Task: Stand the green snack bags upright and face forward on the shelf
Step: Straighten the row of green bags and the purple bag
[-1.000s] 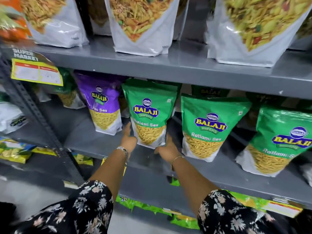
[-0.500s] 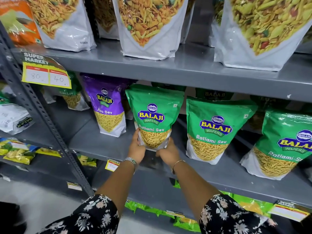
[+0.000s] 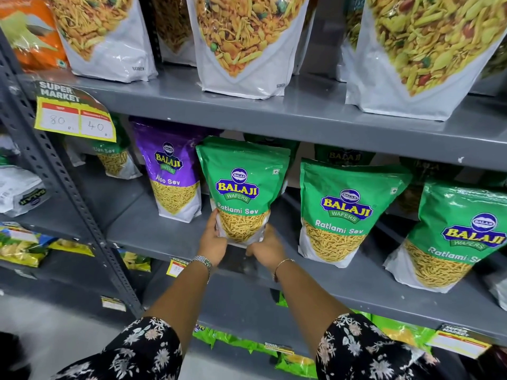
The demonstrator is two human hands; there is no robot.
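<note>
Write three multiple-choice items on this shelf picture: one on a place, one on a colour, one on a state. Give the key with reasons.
1. Where are the hands on the held green bag?
A. Its top seal
B. Its bottom corners
C. Its back

2. What colour is the Aloo Sev bag?
A. Purple
B. Orange
C. White

3. How does the held bag stand?
A. Flat on its face
B. Upside down
C. Upright, label forward

Key: B, the left hand and right hand cup its base; A, its upper panel is purple; C, "Ratlami Sev" reads right way up toward the camera.
</note>
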